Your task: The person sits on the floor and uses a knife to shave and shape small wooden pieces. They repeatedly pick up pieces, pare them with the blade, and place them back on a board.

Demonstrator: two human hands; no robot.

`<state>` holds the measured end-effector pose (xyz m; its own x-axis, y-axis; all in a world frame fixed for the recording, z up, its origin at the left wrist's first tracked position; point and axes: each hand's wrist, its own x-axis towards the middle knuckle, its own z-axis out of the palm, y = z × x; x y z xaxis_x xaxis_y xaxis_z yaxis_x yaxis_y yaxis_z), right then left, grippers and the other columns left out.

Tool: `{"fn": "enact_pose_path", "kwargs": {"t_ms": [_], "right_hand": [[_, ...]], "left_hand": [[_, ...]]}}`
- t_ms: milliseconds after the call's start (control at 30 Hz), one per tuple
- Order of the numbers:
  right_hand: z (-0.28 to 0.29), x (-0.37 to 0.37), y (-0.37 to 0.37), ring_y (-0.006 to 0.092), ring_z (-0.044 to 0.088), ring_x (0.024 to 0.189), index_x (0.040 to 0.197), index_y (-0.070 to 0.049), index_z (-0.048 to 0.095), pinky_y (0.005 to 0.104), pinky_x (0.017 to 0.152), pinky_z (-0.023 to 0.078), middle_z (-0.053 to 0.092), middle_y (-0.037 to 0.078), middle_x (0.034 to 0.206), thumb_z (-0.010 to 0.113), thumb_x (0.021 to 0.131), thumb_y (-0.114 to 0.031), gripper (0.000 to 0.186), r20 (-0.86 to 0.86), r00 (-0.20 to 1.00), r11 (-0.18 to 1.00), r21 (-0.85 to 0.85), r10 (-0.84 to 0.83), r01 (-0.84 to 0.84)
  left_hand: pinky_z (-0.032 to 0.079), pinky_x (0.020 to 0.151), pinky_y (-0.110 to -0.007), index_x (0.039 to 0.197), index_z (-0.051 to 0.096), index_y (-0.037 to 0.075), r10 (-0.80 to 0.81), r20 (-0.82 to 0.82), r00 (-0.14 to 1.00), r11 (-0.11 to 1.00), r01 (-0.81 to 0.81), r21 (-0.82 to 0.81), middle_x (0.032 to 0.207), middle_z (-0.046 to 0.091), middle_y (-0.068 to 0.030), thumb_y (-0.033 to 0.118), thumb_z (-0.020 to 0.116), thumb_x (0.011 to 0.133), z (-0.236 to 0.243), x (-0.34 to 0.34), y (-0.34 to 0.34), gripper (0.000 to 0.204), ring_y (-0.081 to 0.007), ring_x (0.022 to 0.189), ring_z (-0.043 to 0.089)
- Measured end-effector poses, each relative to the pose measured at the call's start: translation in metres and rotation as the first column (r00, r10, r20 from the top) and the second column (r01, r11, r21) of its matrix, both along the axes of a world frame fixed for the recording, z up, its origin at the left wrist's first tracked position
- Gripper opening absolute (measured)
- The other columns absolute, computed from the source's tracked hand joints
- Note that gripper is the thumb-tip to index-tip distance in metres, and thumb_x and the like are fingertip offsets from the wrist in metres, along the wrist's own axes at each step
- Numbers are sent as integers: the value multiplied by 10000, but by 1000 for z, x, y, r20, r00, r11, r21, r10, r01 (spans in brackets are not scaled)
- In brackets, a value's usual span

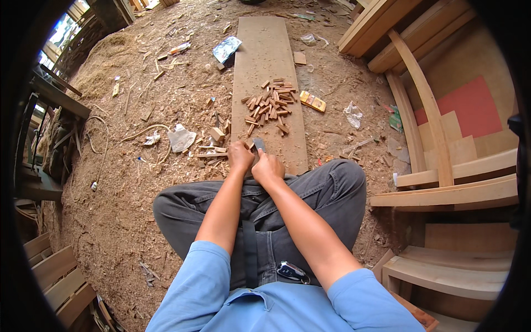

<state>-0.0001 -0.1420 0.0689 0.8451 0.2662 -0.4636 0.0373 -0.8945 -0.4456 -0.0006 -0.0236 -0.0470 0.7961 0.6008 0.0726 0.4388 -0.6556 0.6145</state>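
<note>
Though illegible, yellow packet (pixel 313 101) near blocks (pixel 271 105).

A woodworking workshop, by the look of it: sawdust and shavings cover the ground (pixel 121 182), piling into a mound (pixel 108 58) at the upper left. Small cut wooden blocks (pixel 269 105) lie heaped on a wide plank (pixel 263 50), offcuts (pixel 217 134) are scattered beside it, and unpainted timber frames (pixel 417 102) stand along the right.
</note>
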Motion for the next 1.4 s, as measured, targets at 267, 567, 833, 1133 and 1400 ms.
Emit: {"fn": "enact_pose_path", "kwargs": {"t_ms": [267,567,833,1133,1400], "right_hand": [[-11,11,7,347,644,1125,1368,-177,589,430,958,510,675,194,1195,555,933,-386,484,4,993,990,74,-120,120],[-21,27,-5,336,691,955,1345,-162,618,400,849,529,699,233,1096,590,804,-184,542,-193,905,832,356,-379,424],[-16,26,-2,227,684,745,1350,-149,616,352,695,510,730,197,967,646,842,-163,510,-226,914,723,560,-336,404],[15,57,-20,92,512,646,1400,-70,562,255,593,420,594,6,783,634,819,-40,586,-302,930,689,629,-210,360],[30,71,-31,141,593,927,1099,-83,677,341,782,448,676,64,996,571,910,-408,391,-734,632,345,543,-249,766]], "left_hand": [[559,726,-406,779,746,15,-6,5,1000,1000,6,-18,775,702,-205,103,715,707,-3,-5,-1,118,-345,747,704],[532,784,-421,803,727,4,45,139,989,990,-25,-139,830,701,-183,150,738,752,30,1,0,155,-338,817,676],[539,693,-292,899,728,-17,169,306,937,881,-5,-472,805,739,-107,155,771,822,48,13,16,193,-156,718,696],[542,728,-298,1001,731,-11,212,274,938,818,-16,-575,848,739,-107,151,750,841,37,16,24,228,-163,763,694],[542,767,-301,1039,722,-4,116,114,987,862,-43,-505,924,743,-117,144,727,859,34,12,25,233,-174,837,699]]}}
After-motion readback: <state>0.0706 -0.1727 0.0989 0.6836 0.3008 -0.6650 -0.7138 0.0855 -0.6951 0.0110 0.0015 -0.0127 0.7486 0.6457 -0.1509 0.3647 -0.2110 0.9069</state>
